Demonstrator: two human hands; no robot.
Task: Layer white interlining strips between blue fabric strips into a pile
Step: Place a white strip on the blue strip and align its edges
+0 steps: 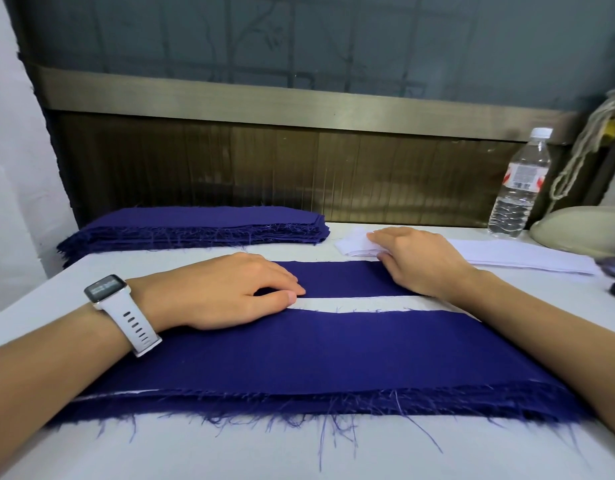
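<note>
Layered pile point(333, 355), under your left hand point(223, 292), which presses flat, fingers relaxed: several blue layers, 1 white showing. Your right hand point(417, 261) pinches the white interlining strips point(507, 254). Blue stack point(202, 226) beyond your left hand: many left.

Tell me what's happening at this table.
A person is building a layered pile of blue fabric with white interlining in between; a white edge peeks out near the pile's front left. The left hand rests flat on the top blue strip. The right hand reaches to the white interlining strips and appears to pinch the crumpled end of the top one. A separate stack of blue fabric strips lies at the far left.
</note>
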